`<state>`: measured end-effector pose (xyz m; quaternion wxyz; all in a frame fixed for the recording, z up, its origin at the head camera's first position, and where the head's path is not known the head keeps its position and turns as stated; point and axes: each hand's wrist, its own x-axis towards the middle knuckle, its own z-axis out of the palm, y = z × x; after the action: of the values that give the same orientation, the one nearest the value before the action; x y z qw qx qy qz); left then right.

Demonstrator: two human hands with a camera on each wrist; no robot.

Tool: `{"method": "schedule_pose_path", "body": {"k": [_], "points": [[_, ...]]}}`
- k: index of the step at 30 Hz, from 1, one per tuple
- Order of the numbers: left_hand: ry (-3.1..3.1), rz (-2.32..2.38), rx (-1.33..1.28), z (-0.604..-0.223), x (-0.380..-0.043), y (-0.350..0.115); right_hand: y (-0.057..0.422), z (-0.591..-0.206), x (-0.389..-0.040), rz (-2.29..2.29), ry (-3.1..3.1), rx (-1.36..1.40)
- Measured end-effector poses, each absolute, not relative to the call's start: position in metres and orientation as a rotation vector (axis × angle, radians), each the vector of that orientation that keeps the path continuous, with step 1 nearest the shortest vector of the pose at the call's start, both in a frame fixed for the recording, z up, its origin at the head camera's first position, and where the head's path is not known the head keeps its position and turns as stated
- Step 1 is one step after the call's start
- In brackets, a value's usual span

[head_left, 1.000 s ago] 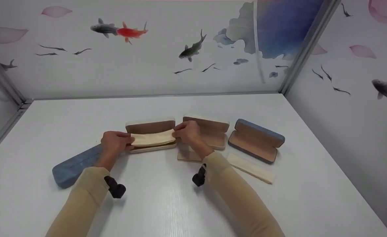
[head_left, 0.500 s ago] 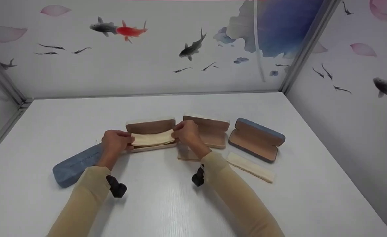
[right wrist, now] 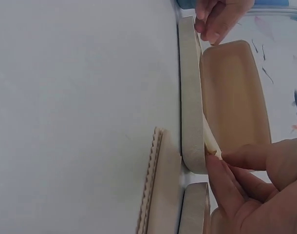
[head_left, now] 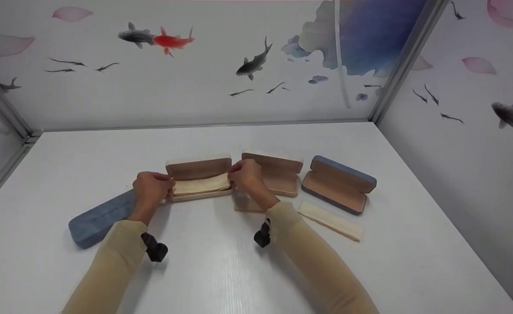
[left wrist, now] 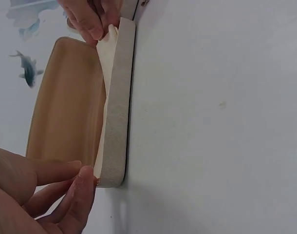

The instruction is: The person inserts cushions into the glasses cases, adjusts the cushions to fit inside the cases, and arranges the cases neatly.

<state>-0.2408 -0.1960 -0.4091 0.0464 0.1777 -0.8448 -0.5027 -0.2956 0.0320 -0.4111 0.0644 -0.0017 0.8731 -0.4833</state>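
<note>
A folded cream cloth [head_left: 200,185] lies lengthwise in the lower half of an open off-white glasses case [head_left: 199,168] with a brown lining. At the cloth's left end, my left hand [head_left: 151,192] pinches with thumb and fingers, right at the case's corner. My right hand [head_left: 248,175] pinches the other end, which stands slightly above the rim in the right wrist view. Between the hands the cloth [left wrist: 108,56] dips below the front wall of the case. The case's lid stands up behind the cloth.
A second open off-white case [head_left: 284,174] stands partly behind my right hand, and an open blue case [head_left: 339,185] is further right. Before them lie a tan folded cloth [head_left: 248,205] and a cream one [head_left: 331,221]. A closed blue case [head_left: 99,220] sits by my left forearm.
The cloth has sunk lower into the case, its left end most of all. My left hand has shifted slightly left; the right hand has barely moved.
</note>
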Motion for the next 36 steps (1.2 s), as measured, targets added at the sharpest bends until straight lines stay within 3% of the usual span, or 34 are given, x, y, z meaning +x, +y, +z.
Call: {"method": "schedule_pose_path", "body": {"k": [36], "points": [[-2.771, -2.010, 0.683, -0.375, -0.249, -0.199, 0.040, -0.376, -0.302, -1.613, 2.116, 0.088]]}}
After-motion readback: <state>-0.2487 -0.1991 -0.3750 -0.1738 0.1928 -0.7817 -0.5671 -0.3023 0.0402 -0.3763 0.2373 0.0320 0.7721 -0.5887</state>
